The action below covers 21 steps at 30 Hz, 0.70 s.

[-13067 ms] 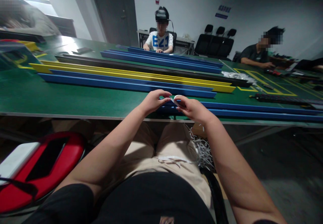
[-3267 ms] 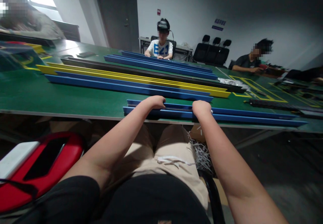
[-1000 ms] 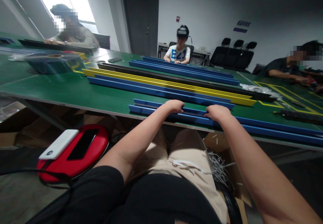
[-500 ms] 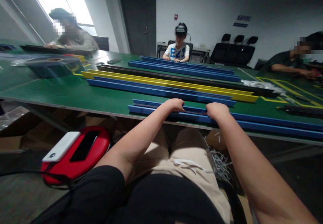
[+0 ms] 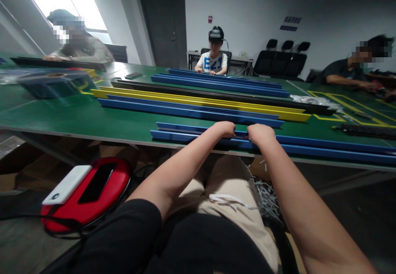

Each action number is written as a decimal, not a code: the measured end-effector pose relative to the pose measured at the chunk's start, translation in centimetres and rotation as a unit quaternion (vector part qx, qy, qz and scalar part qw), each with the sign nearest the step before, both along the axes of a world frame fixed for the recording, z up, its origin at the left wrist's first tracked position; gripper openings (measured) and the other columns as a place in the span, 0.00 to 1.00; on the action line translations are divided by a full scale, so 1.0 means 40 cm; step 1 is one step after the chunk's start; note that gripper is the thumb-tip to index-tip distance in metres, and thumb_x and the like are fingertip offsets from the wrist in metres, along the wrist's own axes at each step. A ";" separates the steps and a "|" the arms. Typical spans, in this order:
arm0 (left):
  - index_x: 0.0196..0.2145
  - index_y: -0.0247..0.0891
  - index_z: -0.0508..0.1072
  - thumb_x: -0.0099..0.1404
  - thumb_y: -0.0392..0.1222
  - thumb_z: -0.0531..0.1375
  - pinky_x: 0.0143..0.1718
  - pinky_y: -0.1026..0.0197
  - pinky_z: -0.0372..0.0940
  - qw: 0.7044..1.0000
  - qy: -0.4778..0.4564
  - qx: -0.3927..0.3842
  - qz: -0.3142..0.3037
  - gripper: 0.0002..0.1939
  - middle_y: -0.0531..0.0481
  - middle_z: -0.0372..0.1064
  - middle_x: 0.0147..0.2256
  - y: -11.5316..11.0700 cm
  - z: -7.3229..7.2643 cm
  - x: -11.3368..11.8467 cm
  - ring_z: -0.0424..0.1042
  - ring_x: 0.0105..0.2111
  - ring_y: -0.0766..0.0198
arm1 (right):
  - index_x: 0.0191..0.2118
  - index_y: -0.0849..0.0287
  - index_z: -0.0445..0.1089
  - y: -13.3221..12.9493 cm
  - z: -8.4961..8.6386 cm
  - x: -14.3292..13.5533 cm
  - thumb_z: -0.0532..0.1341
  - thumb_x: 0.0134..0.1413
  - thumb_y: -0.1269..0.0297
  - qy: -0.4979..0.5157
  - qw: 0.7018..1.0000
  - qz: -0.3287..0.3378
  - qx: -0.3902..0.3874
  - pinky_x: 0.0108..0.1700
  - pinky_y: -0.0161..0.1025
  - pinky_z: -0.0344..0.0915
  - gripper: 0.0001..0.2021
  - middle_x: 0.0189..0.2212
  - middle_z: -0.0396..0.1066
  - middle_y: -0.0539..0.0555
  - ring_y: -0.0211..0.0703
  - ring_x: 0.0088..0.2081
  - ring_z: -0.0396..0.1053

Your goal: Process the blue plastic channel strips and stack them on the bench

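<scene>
A long blue channel-shaped rail [image 5: 182, 137] lies along the near edge of the green table and runs off to the right. Both hands are over its middle, close together. My left hand [image 5: 226, 129] is closed, with its fingers bent down into the channel. Just to its right, my right hand [image 5: 261, 133] is also closed, its fingertips dipping into the same channel. The wrists and backs of the hands cover most of the fingers, so anything small pinched between them is hidden.
Beyond lie another blue rail [image 5: 185, 110], a yellow rail [image 5: 198, 99], a black rail [image 5: 216, 95] and more blue rails [image 5: 216, 85]. A wrapped roll [image 5: 55, 85] sits at left. Several people work around the table. A red stool [image 5: 105, 191] holds a white power bank [image 5: 66, 184].
My left hand has slid right along the blue rail and my right hand slightly left, narrowing the gap between them. The whole view has shifted a little.
</scene>
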<state>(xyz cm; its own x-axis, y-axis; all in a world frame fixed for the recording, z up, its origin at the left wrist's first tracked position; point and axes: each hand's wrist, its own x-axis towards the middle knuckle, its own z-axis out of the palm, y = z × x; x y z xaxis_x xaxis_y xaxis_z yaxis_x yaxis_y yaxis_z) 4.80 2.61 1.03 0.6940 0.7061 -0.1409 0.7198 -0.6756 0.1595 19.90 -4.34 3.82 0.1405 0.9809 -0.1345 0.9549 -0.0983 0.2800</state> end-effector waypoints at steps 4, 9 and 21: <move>0.44 0.38 0.81 0.61 0.51 0.62 0.40 0.57 0.70 1.000 0.006 -0.005 -0.017 0.19 0.39 0.79 0.43 0.002 -0.001 0.055 0.77 0.42 0.50 | 0.48 0.63 0.79 -0.006 0.002 -0.003 0.62 0.59 0.61 0.004 1.000 0.002 0.007 0.49 0.49 0.70 0.16 0.48 0.76 0.71 0.59 0.49 0.75; 0.48 0.39 0.79 0.63 0.52 0.61 0.43 0.56 0.70 1.000 0.001 0.011 -0.015 0.20 0.39 0.78 0.46 -0.011 -0.006 0.044 0.77 0.45 0.50 | 0.47 0.62 0.79 -0.016 -0.005 -0.007 0.63 0.59 0.60 0.020 1.000 -0.010 0.021 0.49 0.50 0.69 0.15 0.47 0.77 0.70 0.59 0.49 0.75; 0.43 0.41 0.78 0.67 0.54 0.57 0.39 0.61 0.67 0.994 -0.014 0.101 -0.041 0.17 0.43 0.79 0.44 -0.025 -0.008 -0.083 0.77 0.43 0.54 | 0.47 0.56 0.78 -0.049 0.000 -0.063 0.61 0.61 0.50 0.051 0.997 0.024 0.057 0.48 0.46 0.69 0.18 0.45 0.78 0.63 0.55 0.48 0.75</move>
<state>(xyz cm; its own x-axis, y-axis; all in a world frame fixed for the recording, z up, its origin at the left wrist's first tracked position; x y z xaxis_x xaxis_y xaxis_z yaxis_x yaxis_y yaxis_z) 1.47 1.59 0.70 0.7526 0.6582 0.0175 0.6575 -0.7527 0.0334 17.37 -6.28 3.81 0.0850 0.9958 -0.0328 0.9822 -0.0782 0.1709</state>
